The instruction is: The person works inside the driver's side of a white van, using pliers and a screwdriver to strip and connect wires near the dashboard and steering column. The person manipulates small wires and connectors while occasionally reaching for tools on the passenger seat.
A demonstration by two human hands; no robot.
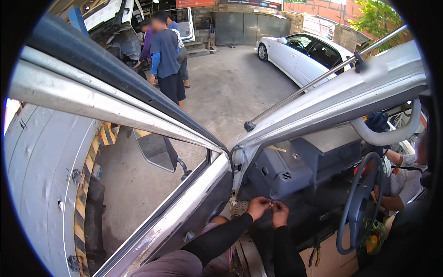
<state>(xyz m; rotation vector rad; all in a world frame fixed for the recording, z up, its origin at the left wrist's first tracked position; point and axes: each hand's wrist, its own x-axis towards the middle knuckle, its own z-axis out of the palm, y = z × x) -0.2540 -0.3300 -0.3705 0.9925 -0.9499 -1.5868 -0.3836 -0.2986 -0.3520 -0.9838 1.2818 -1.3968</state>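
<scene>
Both my hands meet in front of me at the open doorway of a vehicle cab, low and near the grey dashboard [282, 179]. My left hand [259, 208] is closed in a pinch, fingertips pointing right. Close against it, my right hand [280, 214] pinches too, its fingertips touching or almost touching the left ones. Something tiny and pale may sit between the fingertips, too small to name. Black sleeves cover both forearms. Below and right of my hands, pliers [314, 255] with dark and yellowish handles lie on brown cardboard [336, 258].
The open door with its side mirror [156, 151] stands on my left. A steering wheel [361, 203] is at right, with another person [406, 184] beyond it. A white car [295, 60] is parked outside, and several people [167, 55] stand by another vehicle.
</scene>
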